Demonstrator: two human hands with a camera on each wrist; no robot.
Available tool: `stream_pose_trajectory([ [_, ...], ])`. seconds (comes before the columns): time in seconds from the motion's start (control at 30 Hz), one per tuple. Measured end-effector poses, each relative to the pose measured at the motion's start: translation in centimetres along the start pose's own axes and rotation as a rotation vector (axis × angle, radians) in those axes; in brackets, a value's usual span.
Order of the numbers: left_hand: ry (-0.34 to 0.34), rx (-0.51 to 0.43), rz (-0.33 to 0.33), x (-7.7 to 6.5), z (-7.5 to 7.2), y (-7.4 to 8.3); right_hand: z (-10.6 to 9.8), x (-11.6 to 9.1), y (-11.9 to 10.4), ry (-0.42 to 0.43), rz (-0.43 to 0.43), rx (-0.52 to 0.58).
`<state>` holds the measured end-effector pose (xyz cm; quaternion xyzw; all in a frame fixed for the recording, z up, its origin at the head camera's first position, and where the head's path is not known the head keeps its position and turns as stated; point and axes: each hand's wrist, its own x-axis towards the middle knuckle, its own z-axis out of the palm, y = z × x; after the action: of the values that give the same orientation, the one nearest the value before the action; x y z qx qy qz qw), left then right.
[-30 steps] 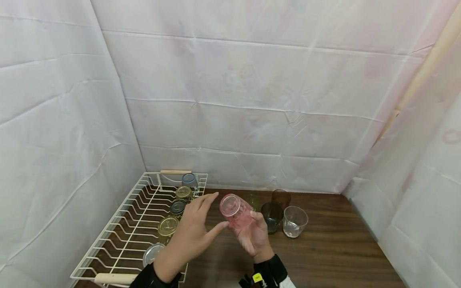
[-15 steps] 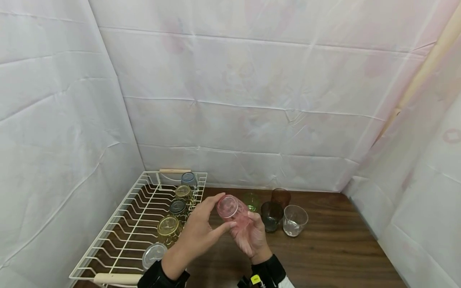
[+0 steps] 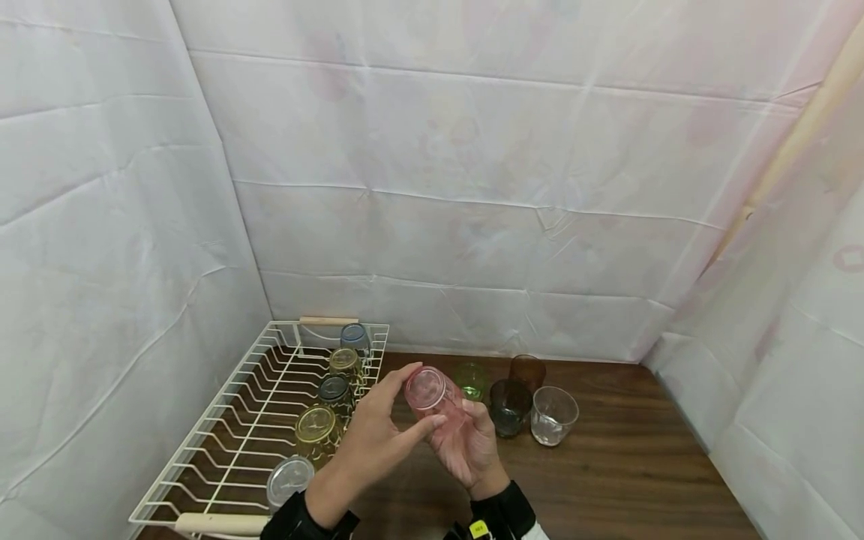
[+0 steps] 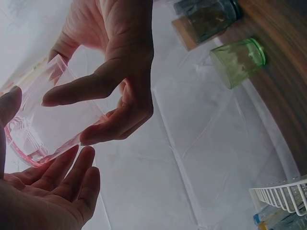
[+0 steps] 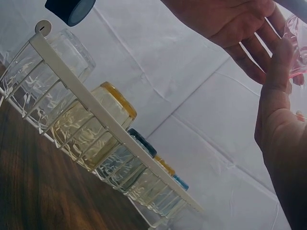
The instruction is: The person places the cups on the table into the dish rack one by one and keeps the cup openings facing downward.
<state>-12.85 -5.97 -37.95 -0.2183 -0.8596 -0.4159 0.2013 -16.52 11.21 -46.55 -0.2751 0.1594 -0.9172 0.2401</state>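
Note:
A pink drinking glass is held above the table, tilted with its thick base toward the left and up. My right hand grips it around the side near its other end. My left hand has its thumb and fingertips on opposite sides of the base end. In the left wrist view, the glass lies between the left thumb and fingers, while the right hand reaches over it from above. Part of the glass is hidden behind the right fingers.
A white wire dish rack stands at left, several upturned glasses along its right side, including a yellow glass. Right of the hands stand a green glass, a dark glass, a brown glass and a clear glass.
My left hand has moved right and up to the pink glass, and its fingers have met the base end. The right hand has shifted slightly left, holding the glass throughout.

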Motion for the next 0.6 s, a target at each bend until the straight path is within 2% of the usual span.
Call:
stream_pose_trajectory([
  [0.43, -0.003, -0.018, -0.027, -0.16, -0.15, 0.19, 0.09, -0.10, 0.08, -0.039, -0.006, -0.013],
  [0.6, 0.008, -0.003, 0.008, -0.13, -0.42, 0.04, -0.11, -0.05, 0.19, -0.017, 0.002, -0.035],
])
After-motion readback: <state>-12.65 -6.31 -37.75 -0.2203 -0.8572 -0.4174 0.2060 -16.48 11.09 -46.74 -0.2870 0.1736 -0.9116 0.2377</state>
